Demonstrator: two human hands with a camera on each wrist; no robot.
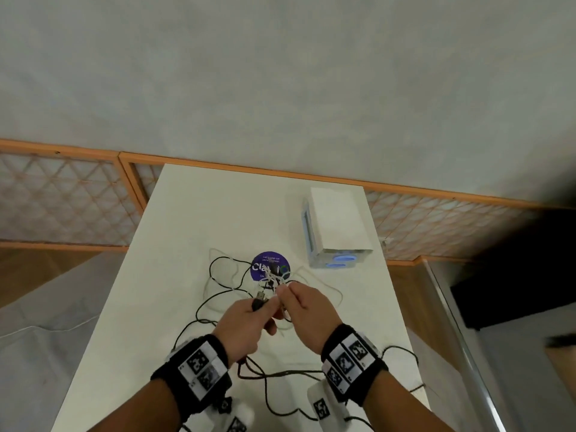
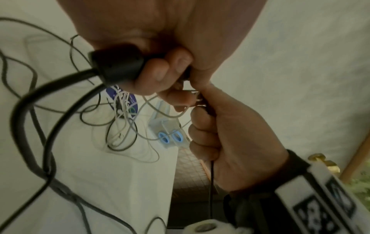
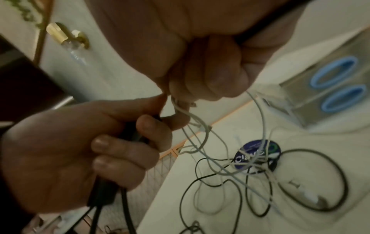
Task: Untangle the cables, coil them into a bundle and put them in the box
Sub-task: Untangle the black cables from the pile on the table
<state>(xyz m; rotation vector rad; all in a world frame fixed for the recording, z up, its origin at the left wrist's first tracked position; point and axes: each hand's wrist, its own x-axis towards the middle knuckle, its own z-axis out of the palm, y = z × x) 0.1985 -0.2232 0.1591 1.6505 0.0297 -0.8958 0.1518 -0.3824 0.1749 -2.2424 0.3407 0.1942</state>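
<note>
Thin black and white cables [image 1: 268, 283] lie tangled mid-table, their loops trailing toward the near edge. My left hand [image 1: 263, 305] grips a black cable by its USB plug [image 1: 260, 297]; the left wrist view shows the fingers curled round a thick black cable piece [image 2: 118, 66]. My right hand [image 1: 285, 291] pinches a white cable [image 3: 181, 109] right beside the left fingertips, with a black cable running through its fist [image 2: 211, 174]. The white box [image 1: 338, 226] with two blue ovals on its near end stands at the far right, apart from both hands.
A round purple sticker [image 1: 270, 266] lies under the tangle. The white table [image 1: 193, 219] is narrow, with edges close on both sides and orange-framed lattice panels [image 1: 65, 198] behind it. Cable loops [image 1: 280, 374] cross the near edge between my wrists.
</note>
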